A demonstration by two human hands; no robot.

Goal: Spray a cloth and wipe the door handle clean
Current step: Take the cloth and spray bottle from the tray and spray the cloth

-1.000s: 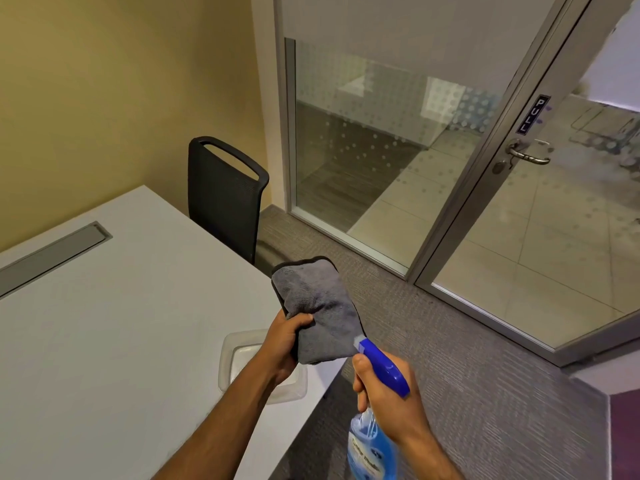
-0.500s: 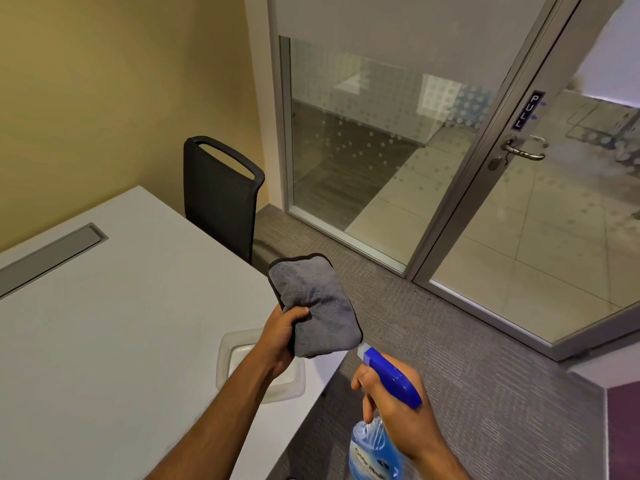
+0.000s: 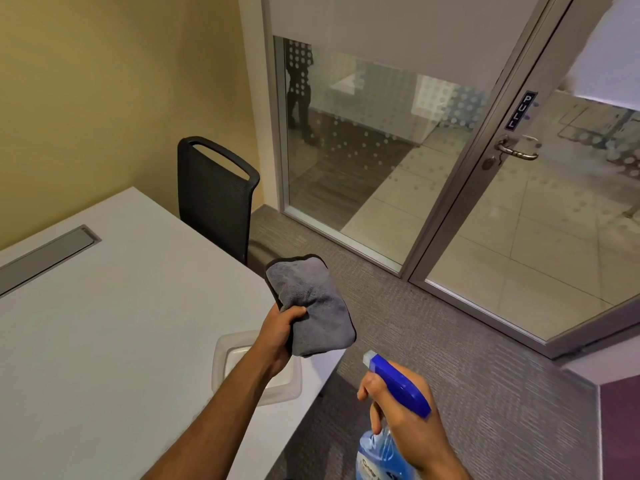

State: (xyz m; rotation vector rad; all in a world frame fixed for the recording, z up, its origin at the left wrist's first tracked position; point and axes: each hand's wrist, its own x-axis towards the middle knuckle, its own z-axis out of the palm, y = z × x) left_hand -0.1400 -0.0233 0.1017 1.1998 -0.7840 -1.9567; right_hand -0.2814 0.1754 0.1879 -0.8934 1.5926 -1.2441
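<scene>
my left hand (image 3: 277, 336) grips a folded grey cloth (image 3: 311, 304) held up over the table (image 3: 104, 323) corner. my right hand (image 3: 403, 415) is wrapped round a blue spray bottle (image 3: 388, 441), nozzle aimed at the cloth, just apart from it. the door handle (image 3: 516, 150) is well away on the glass door (image 3: 554, 220), under a pull sign (image 3: 520, 110).

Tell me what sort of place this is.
Likely an office meeting room: a long white table with a grey cable hatch, a black mesh-backed chair, and a metal-framed glass door marked PULL.
</scene>
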